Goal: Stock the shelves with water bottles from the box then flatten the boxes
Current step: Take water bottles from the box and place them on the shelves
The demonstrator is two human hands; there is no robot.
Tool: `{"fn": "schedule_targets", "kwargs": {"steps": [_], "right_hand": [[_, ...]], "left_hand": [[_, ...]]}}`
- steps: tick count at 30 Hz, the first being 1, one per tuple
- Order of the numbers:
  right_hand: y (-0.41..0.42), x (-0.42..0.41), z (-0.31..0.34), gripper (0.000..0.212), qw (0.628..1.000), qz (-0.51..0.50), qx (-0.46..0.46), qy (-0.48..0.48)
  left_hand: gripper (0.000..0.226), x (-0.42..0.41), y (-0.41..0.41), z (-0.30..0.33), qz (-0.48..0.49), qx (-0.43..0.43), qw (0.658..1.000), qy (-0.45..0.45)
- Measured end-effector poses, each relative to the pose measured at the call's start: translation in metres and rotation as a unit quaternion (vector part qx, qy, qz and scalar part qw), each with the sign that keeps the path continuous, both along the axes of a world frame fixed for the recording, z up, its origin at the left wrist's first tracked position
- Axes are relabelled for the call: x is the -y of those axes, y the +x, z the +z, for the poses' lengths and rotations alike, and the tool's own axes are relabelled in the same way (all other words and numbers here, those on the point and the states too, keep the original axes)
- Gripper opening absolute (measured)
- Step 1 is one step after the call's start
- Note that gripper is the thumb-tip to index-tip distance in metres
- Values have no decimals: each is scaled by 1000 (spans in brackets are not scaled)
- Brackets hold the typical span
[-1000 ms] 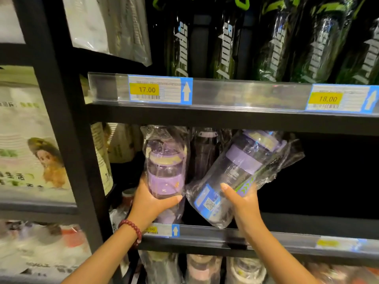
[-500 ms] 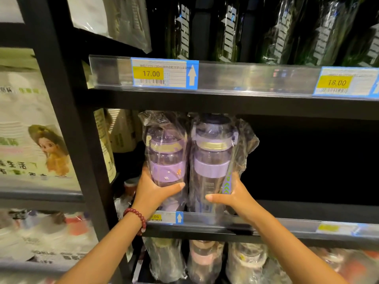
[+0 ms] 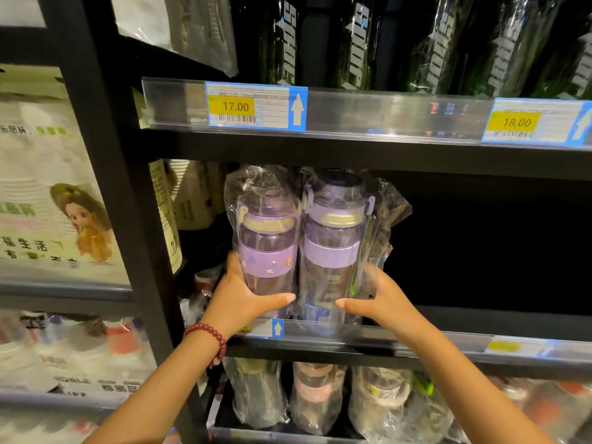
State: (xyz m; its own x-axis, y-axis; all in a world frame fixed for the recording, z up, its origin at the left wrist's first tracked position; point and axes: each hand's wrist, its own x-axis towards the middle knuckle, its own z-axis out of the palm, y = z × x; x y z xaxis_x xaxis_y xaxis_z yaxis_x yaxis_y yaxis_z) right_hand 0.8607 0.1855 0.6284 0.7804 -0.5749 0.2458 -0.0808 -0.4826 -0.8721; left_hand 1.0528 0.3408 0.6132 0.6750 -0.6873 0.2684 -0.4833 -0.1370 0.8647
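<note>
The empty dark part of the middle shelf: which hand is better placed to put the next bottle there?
Probably the right hand. It holds the right plastic-wrapped purple bottle, which borders the empty shelf space; the left hand is by the black post.

Purple-banded bottles (image 3: 301,248), yellow price tag (image 3: 231,106); seemingly red bracelet (image 3: 211,339)

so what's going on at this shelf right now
A person is stocking purple bottles wrapped in clear plastic on the middle shelf. The left hand grips the left bottle and the right hand grips the right bottle. Both bottles stand upright, side by side, at the shelf's left end. The rest of that shelf to the right looks dark and unfilled. No box is in view.
</note>
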Motion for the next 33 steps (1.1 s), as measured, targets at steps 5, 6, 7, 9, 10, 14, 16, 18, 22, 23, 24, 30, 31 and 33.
{"fn": "schedule_targets", "kwargs": {"steps": [5, 6, 7, 9, 10, 14, 16, 18, 22, 23, 24, 30, 31, 33], "right_hand": [[1, -11, -4, 67, 1000, -19, -10, 7], [3, -14, -3, 67, 1000, -25, -13, -7], [5, -15, -4, 63, 999, -30, -15, -19], [8, -16, -4, 54, 998, -41, -24, -30], [8, -16, -4, 52, 998, -45, -29, -32], [5, -11, -6, 43, 997, -57, -33, -30], [4, -9, -8, 40, 998, -54, -30, -19], [4, -7, -7, 39, 998, -48, -30, -9], [7, -2, -9, 39, 999, -44, -25, 6], [8, -1, -10, 38, 999, -44, -27, -2], [9, -2, -11, 38, 998, -46, -28, -11], [10, -6, -10, 41, 997, -56, -36, -27], [10, -4, -11, 41, 997, -56, -39, -23], [9, -3, -11, 44, 997, -57, -44, -16]], "left_hand": [[126, 1, 1, -3, 49, 43, 997, 40], [121, 1, 0, -3, 49, 39, 998, 23], [113, 0, 0, -2, 39, 22, 999, -3], [100, -2, -1, 1, 28, -8, 999, -35], [96, -3, -1, 3, 26, -13, 999, -40], [88, -9, -1, 5, 41, -6, 999, -32], [86, -9, -1, 5, 41, -5, 999, -25], [82, -8, -2, 5, 37, -8, 999, -20], [84, -6, -6, 6, 32, -2, 999, -4], [85, -6, -7, 5, 33, 0, 999, -2], [86, -6, -7, 6, 33, 0, 999, 0], [91, -7, -7, 6, 37, 5, 999, 19], [90, -7, -7, 6, 37, 4, 999, 22], [87, -7, -9, 7, 36, -2, 999, 25]]}}
